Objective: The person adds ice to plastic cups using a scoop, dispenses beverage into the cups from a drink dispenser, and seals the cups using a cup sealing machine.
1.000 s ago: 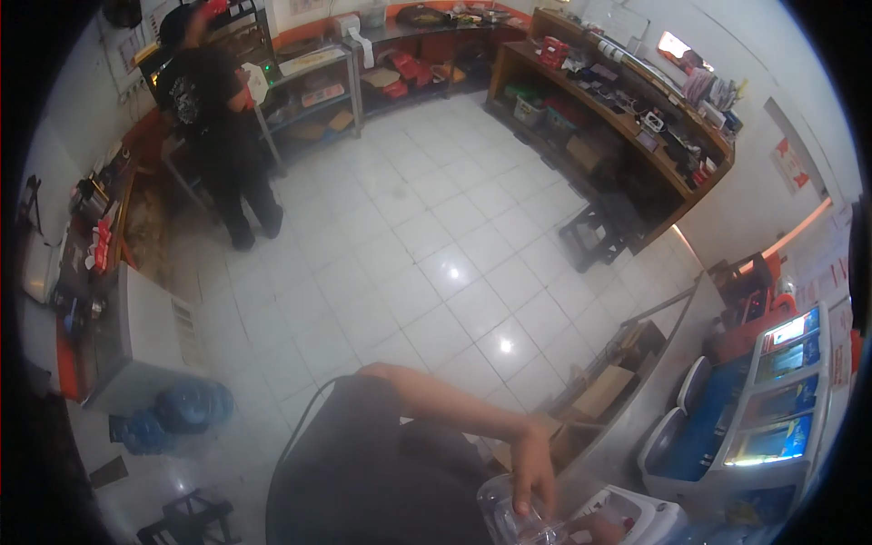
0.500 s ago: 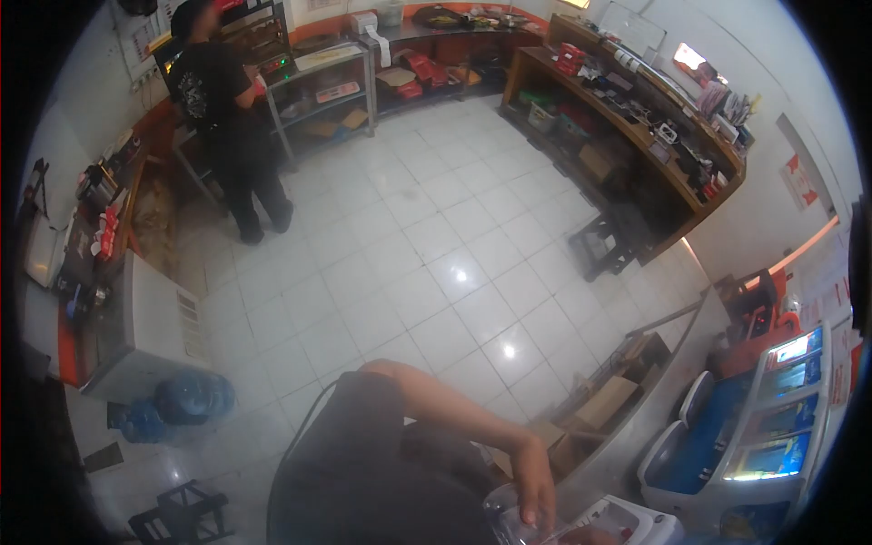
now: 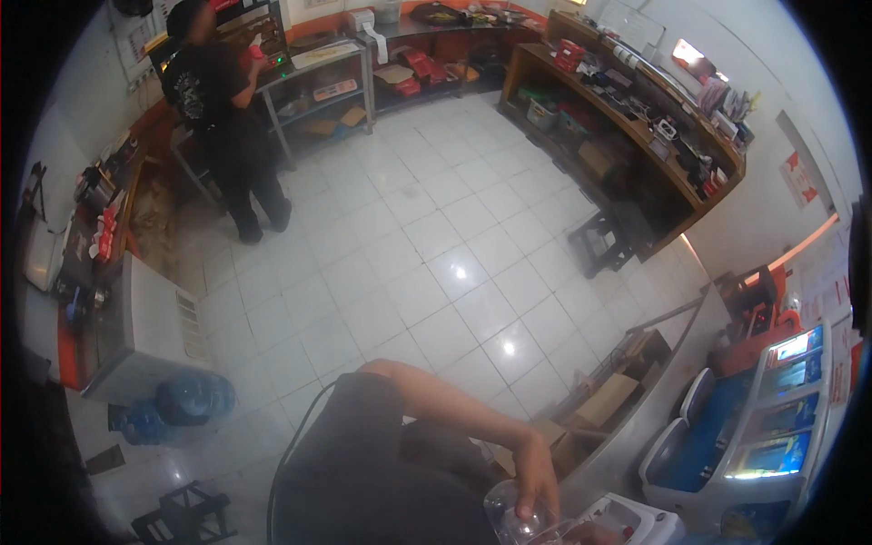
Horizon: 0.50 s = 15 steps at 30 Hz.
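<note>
Left hand [image 3: 536, 481] curled around a clear cup [image 3: 514, 514] by a white tub [image 3: 640, 520].
Right hand [image 3: 589, 534] edge-cropped, grip unclear; poster [image 3: 799, 179] lettering blurred; wide floor [image 3: 427, 272].

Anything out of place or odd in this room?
A long white paper strip dangles from the small white machine on the back counter, seemingly left untorn. I can make out no spill or damage.
</note>
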Tool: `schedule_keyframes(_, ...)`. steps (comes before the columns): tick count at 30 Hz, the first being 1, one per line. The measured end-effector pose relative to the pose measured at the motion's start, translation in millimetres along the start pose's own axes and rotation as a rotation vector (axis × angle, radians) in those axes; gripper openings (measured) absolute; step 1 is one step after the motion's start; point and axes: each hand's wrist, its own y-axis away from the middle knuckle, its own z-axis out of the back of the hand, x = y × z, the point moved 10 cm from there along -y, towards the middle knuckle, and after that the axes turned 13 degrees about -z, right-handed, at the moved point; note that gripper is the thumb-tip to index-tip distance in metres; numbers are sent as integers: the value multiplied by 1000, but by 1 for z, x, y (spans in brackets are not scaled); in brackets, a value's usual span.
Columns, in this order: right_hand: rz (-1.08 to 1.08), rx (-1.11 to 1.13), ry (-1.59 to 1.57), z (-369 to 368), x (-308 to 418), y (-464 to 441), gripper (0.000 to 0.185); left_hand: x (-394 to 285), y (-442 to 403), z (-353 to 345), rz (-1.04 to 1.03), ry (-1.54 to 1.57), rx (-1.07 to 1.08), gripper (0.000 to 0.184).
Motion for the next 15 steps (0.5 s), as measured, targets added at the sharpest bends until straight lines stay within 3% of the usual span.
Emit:
schedule_keyframes(5,19,1,-32,4,-6,2,26,-8,-2,-1,-46,-4,24,85)
schedule_keyframes(7,-79,-32,144,5,-18,4,24,-6,-3,5,-62,12,-14,90)
schedule_keyframes(10,-156,-14,59,14,-49,10,27,4,0,9,-34,-4,34,90)
schedule_keyframes(12,174,-220,267,12,10,12,18,11,2,14,1,46,39,93)
schedule_keyframes(14,77,-432,81,25,-18,14,19,3,1,26,39,51,42,95)
schedule_keyframes(15,8,-499,18,23,-22,22,19,6,-4,16,63,122,155,95)
